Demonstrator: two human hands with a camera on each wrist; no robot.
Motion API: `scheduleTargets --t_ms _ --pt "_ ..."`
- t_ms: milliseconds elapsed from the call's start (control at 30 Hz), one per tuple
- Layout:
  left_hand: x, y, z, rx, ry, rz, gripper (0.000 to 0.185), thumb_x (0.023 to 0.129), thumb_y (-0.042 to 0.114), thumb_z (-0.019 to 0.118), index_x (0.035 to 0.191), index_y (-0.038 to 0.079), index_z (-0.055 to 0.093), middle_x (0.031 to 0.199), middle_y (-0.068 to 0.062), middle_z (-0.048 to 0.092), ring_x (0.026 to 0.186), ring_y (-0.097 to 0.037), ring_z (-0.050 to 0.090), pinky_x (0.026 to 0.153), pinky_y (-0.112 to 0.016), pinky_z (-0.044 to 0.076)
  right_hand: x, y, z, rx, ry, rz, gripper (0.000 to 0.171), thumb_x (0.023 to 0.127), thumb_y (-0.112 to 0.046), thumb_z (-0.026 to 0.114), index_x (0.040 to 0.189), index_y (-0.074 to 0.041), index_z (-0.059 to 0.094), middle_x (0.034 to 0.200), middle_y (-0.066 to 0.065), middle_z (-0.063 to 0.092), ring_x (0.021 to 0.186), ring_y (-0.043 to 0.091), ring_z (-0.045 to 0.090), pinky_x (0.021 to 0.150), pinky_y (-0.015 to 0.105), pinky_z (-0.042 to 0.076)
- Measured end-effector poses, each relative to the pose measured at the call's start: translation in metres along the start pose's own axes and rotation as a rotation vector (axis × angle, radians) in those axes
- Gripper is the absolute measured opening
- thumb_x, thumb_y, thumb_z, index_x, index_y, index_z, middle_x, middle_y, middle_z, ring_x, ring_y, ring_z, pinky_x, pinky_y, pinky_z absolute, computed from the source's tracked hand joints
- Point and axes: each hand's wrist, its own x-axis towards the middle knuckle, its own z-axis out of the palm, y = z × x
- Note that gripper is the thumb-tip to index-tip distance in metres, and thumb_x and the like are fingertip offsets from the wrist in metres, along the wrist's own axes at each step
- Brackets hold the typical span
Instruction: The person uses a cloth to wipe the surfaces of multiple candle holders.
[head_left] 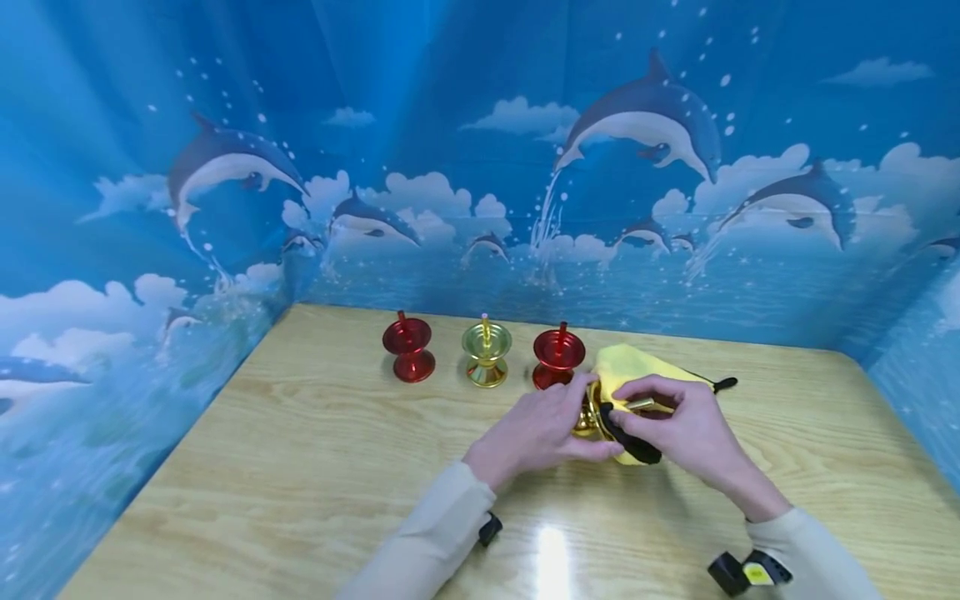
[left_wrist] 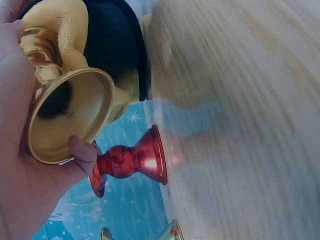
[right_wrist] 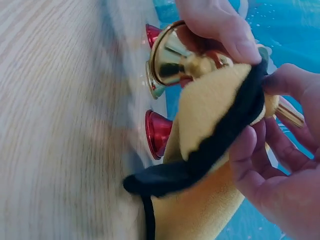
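Note:
My left hand [head_left: 542, 425] grips a gold metal candle holder [left_wrist: 72, 115], tilted on its side above the table, its hollow foot facing the left wrist camera. A yellow cloth with black edging [right_wrist: 215, 110] is wrapped around the holder's dish. With thumb and fingers, my right hand [head_left: 678, 421] pinches the cloth's black edge against the dish. The holder's gold stem [right_wrist: 289, 114] pokes out beside the right fingers. Part of the cloth drapes behind the right hand, ending in a black loop [head_left: 725, 384].
Toward the back of the wooden table [head_left: 300, 467] stand a red candle holder [head_left: 408, 346], a green-gold one [head_left: 487, 350] and another red one [head_left: 558, 354], close to my left hand. A blue dolphin-print curtain [head_left: 420, 150] hangs behind the table.

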Motion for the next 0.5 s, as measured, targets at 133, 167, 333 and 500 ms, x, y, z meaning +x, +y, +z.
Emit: scheduleTargets --t_ms 133,167,333,500 --pt "-0.002 -0.002 -0.004 0.018 -0.006 0.012 0.087 0.089 0.073 0.060 0.152 0.019 0.032 0.100 0.001 0.067 0.084 -0.010 0.059 0.073 -0.026 0.052 -0.003 0.000 -0.005 0.013 0.011 0.023 0.025 0.088 -0.021 0.082 0.108 -0.008 0.075 0.105 0.009 0.076 0.094 0.003 0.072 0.080 0.022 0.059" --pt "-0.003 -0.003 -0.004 0.022 -0.009 0.013 0.087 0.089 0.073 0.060 0.152 0.019 0.032 0.099 0.002 0.067 0.083 -0.009 0.059 0.072 -0.025 0.051 -0.003 0.000 -0.007 0.010 0.013 0.026 0.025 0.088 -0.021 0.082 0.108 -0.008 0.075 0.105 0.007 0.076 0.093 0.003 0.072 0.080 0.021 0.059" --pt "-0.006 -0.005 -0.008 0.037 -0.023 -0.004 0.088 0.087 0.075 0.060 0.153 0.023 0.032 0.109 0.000 0.069 0.087 -0.009 0.060 0.075 -0.025 0.053 -0.007 0.002 -0.011 0.014 0.029 0.001 0.024 0.088 -0.019 0.081 0.109 -0.006 0.074 0.101 0.000 0.074 0.087 0.007 0.068 0.078 0.021 0.059" --pt "-0.009 -0.005 -0.011 0.027 -0.016 -0.005 0.087 0.087 0.075 0.061 0.152 0.024 0.035 0.118 -0.001 0.071 0.093 -0.011 0.065 0.080 -0.028 0.055 -0.008 0.004 -0.010 0.056 0.026 -0.031 0.024 0.088 -0.014 0.081 0.109 -0.004 0.073 0.098 -0.007 0.072 0.084 0.008 0.067 0.075 0.023 0.060"
